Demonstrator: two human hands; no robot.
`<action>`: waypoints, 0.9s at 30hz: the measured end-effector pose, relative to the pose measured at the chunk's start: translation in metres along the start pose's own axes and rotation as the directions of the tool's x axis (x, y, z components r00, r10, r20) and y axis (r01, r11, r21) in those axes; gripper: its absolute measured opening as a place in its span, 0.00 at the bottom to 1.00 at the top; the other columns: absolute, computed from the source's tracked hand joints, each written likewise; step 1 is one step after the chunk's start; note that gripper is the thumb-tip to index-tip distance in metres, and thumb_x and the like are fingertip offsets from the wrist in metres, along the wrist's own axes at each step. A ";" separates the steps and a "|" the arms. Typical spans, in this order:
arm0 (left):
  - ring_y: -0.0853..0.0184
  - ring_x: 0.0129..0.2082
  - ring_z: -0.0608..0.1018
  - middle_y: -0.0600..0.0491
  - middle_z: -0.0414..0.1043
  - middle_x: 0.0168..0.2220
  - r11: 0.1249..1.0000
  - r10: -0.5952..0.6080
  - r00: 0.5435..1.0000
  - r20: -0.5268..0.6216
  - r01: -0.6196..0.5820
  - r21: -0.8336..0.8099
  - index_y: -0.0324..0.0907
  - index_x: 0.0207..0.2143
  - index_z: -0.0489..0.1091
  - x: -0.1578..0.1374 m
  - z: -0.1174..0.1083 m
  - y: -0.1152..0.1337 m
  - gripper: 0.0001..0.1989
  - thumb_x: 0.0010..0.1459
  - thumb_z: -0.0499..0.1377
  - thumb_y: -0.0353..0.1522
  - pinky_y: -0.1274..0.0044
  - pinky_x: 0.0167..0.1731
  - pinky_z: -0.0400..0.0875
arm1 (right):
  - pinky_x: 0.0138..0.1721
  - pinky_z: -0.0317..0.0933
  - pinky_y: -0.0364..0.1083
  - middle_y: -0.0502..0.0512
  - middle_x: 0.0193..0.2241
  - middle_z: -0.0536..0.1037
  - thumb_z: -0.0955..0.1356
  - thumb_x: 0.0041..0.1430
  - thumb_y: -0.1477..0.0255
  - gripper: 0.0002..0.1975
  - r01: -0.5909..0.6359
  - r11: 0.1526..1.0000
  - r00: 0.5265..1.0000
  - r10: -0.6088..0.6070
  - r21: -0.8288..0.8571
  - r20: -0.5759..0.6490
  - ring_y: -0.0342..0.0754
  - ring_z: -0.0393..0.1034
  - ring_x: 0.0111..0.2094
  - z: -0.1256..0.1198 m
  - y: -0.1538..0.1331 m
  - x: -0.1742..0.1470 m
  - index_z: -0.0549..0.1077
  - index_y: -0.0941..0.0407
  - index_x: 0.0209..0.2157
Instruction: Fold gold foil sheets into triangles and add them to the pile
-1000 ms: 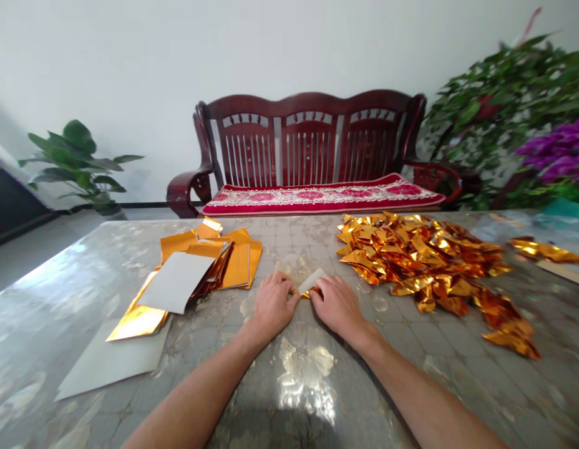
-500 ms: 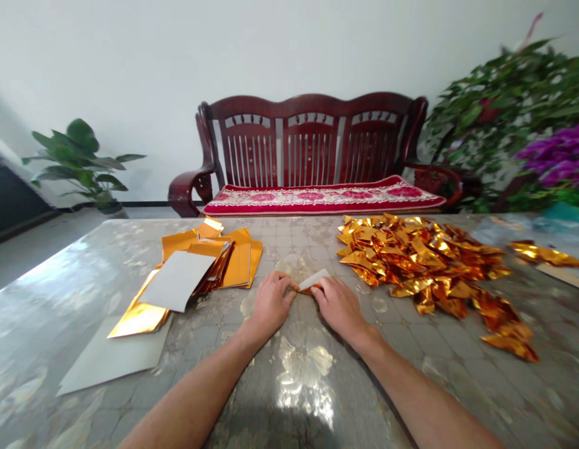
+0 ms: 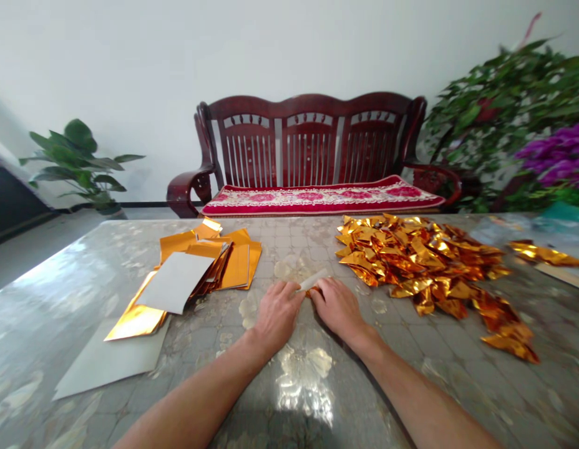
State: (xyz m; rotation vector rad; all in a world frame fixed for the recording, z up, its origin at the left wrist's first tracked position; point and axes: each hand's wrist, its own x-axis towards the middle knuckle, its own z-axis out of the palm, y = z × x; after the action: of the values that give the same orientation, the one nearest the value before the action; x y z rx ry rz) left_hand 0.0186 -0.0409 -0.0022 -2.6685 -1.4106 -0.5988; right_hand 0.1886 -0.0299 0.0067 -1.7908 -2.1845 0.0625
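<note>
Folding paper (image 3: 314,280), apparently, my left hand (image 3: 280,310) and right hand (image 3: 339,305) pinch it, fingers curled. The next fold needs steady pressure, I'd judge.

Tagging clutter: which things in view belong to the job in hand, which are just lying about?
Likely the job:
part-folded sheet, touched by left hand and right hand
flat sheets, piled left
folded foil pieces, heaped right

Likely just around:
bench and red cover
potted plant, far left
purple flowers, far right

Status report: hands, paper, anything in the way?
Left hand and right hand on white-and-gold paper. Loose sheets left, folded gold pile right; neither touching the hands.
</note>
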 end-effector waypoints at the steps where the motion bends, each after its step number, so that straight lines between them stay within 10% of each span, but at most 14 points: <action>1: 0.60 0.45 0.71 0.49 0.73 0.48 1.000 0.011 1.000 0.008 -0.011 0.006 0.45 0.47 0.72 0.000 0.001 0.001 0.12 0.65 0.51 0.28 0.68 0.45 0.67 | 0.40 0.54 0.46 0.55 0.35 0.78 0.63 0.66 0.70 0.10 -0.001 1.000 1.000 0.001 -0.002 0.001 0.49 0.69 0.41 0.000 0.000 0.000 0.71 0.55 0.31; 27: 0.59 0.38 0.70 0.48 0.70 0.35 0.977 0.108 0.991 0.080 -0.120 0.175 0.41 0.37 0.70 0.003 0.003 0.006 0.08 0.66 0.51 0.29 0.68 0.37 0.64 | 0.34 0.52 0.45 0.53 0.33 0.80 0.63 0.65 0.68 0.11 -0.074 0.996 0.997 0.073 -0.048 -0.015 0.49 0.72 0.37 -0.002 0.012 0.002 0.72 0.54 0.29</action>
State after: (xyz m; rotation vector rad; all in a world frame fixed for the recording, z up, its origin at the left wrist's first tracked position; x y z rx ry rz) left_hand 0.0258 -0.0414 -0.0037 -2.6276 -1.2502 -0.3527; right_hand 0.1999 -0.0259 0.0060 -1.8921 -2.1276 0.0142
